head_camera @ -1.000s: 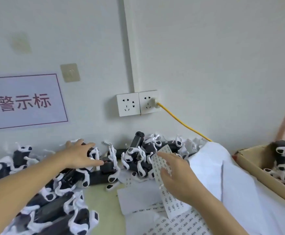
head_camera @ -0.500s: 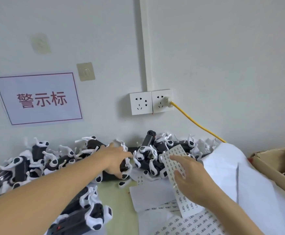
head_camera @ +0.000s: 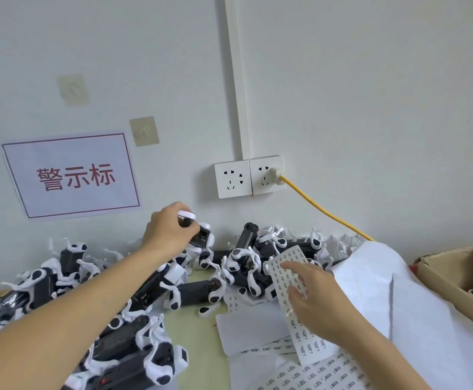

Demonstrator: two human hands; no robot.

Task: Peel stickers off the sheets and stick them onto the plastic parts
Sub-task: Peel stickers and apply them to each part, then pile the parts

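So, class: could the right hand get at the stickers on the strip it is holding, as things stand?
Probably yes. The right hand grips the sticker strip with its forefinger lying across the printed rows, and nothing covers them. The left hand is busy gripping a plastic part.

Beside the cardboard box, cut off by the right edge, the sticker sheet carries print too small to read, its lower part hidden under the right hand.

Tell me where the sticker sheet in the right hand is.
In the head view the sticker sheet sits right of centre, held by the right hand, its top edge leaning against the pile of black-and-white plastic parts, below the wall socket.
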